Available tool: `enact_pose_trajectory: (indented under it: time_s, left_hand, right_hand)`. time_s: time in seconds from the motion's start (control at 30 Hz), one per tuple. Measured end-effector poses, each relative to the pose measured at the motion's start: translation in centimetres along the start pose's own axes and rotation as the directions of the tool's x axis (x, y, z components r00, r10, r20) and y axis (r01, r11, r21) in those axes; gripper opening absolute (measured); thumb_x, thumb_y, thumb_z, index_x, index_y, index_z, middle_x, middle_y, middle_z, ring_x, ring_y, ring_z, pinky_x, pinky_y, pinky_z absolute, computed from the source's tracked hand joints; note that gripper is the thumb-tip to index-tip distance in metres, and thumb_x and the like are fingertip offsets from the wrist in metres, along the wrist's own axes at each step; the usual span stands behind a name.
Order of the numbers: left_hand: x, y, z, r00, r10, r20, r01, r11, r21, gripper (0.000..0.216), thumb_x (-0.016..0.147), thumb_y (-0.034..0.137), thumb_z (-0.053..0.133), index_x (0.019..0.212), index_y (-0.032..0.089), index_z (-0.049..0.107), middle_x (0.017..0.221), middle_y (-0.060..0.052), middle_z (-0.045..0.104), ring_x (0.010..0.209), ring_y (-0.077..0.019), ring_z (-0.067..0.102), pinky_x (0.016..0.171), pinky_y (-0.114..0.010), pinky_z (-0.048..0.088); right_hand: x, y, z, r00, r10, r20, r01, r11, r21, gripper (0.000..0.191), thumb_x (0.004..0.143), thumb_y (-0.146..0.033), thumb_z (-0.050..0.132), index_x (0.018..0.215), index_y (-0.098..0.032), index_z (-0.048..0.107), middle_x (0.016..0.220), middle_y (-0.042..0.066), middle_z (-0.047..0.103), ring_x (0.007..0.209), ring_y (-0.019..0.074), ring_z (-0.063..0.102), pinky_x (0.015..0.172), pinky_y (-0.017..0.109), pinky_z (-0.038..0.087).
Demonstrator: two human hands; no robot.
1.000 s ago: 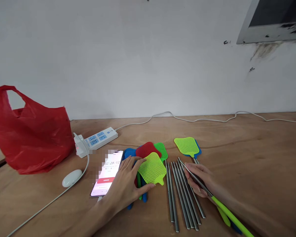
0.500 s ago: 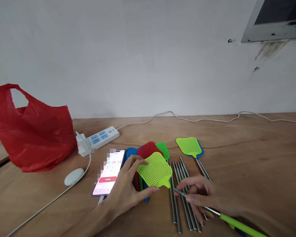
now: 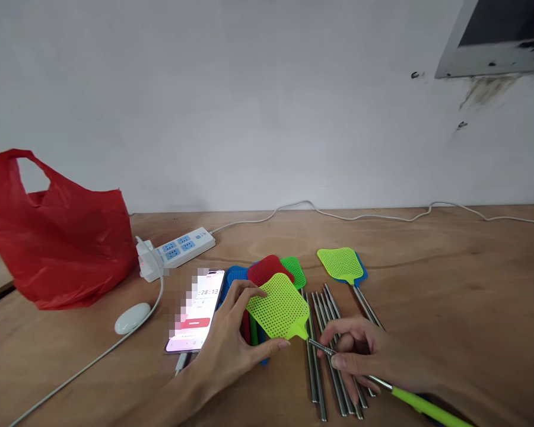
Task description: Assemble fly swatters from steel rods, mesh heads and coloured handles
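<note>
My left hand (image 3: 235,338) is closed on a yellow-green fly swatter head (image 3: 279,305), thumb below and fingers at its left edge. My right hand (image 3: 356,353) pinches a telescopic metal rod (image 3: 320,346) near its thin end; a yellow-green handle (image 3: 422,406) is on the rod's other end. The rod's tip meets the neck of the swatter head; I cannot tell whether it is inside. Beneath my right hand lie several loose metal rods (image 3: 314,362). Behind the held head are a red swatter head (image 3: 267,268), a green one (image 3: 295,271) and a blue one (image 3: 237,274).
A yellow-green fly swatter (image 3: 342,264) overlaps a blue one at the right. A lit phone (image 3: 204,314) lies left of my left hand. Farther left are a power strip (image 3: 182,252), a white oval device (image 3: 132,318) and a red plastic bag (image 3: 66,243). A white cable (image 3: 365,217) runs along the wall.
My right hand has moved the rod slightly left, closing the small gap between its tip and the swatter head's neck. My left hand has stayed nearly still.
</note>
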State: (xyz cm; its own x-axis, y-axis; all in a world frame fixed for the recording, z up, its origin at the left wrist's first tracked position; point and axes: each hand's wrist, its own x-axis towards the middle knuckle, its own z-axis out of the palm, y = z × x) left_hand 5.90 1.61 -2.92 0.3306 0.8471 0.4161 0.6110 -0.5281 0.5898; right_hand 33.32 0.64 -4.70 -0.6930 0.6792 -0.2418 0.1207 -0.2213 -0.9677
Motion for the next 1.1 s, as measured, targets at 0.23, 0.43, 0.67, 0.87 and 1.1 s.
enact_pose_trajectory:
  time_s: [0.23,0.43,0.67,0.87,1.1]
  left_hand:
    - [-0.3,0.1,-0.1,1.000,-0.011,-0.011,0.011,0.999,-0.031,0.055,0.075,0.049,0.082,0.115,0.025,0.053,0.122,-0.009,0.051,0.111,-0.0308,0.057,0.090,-0.047,0.052]
    - [-0.2,0.1,0.0,0.999,-0.022,-0.025,0.020,0.999,-0.048,0.050,0.076,0.049,0.081,0.113,0.025,0.057,0.120,-0.009,0.053,0.112,-0.0314,0.057,0.091,-0.047,0.051]
    - [-0.1,0.1,-0.3,0.999,-0.046,-0.001,0.045,0.986,-0.162,0.045,0.076,0.044,0.081,0.112,0.025,0.062,0.120,-0.009,0.053,0.114,-0.0310,0.056,0.095,-0.046,0.050]
    - [0.7,-0.9,-0.1,0.971,-0.235,0.049,0.223,0.813,-0.538,0.020,0.090,0.040,0.066,0.097,0.023,0.072,0.107,-0.007,0.062,0.102,-0.0244,0.063,0.084,-0.037,0.056]
    - [0.7,-0.6,0.1,0.943,-0.286,0.169,0.320,0.648,-0.691,0.050,0.087,0.040,0.072,0.132,0.024,0.057,0.117,-0.008,0.068,0.105,-0.0271,0.067,0.090,-0.044,0.058]
  right_hand:
    - [0.1,0.1,0.2,1.000,0.023,-0.003,-0.023,1.000,0.007,0.047,0.083,-0.059,0.069,0.098,-0.016,0.060,0.056,-0.003,0.066,0.033,0.0033,0.037,0.034,0.016,0.025]
    - [0.2,0.6,0.2,1.000,0.000,-0.017,0.000,1.000,0.008,0.044,0.084,-0.056,0.070,0.098,-0.017,0.057,0.057,-0.004,0.067,0.033,0.0031,0.040,0.034,0.014,0.026]
    - [0.0,0.5,0.6,0.998,-0.013,-0.066,0.016,0.999,0.042,0.047,0.080,-0.058,0.072,0.095,-0.015,0.061,0.052,-0.005,0.063,0.031,0.0025,0.036,0.033,0.016,0.026]
    - [-0.6,-0.2,0.9,0.965,-0.034,-0.259,0.042,0.999,0.022,0.042,0.082,-0.052,0.073,0.100,-0.015,0.061,0.053,-0.005,0.063,0.037,0.0042,0.043,0.038,0.016,0.031]
    - [-0.1,0.1,0.5,0.944,-0.084,-0.320,0.103,0.994,0.045,0.039,0.081,-0.052,0.073,0.092,-0.016,0.063,0.049,-0.006,0.060,0.036,0.0060,0.044,0.035,0.017,0.029]
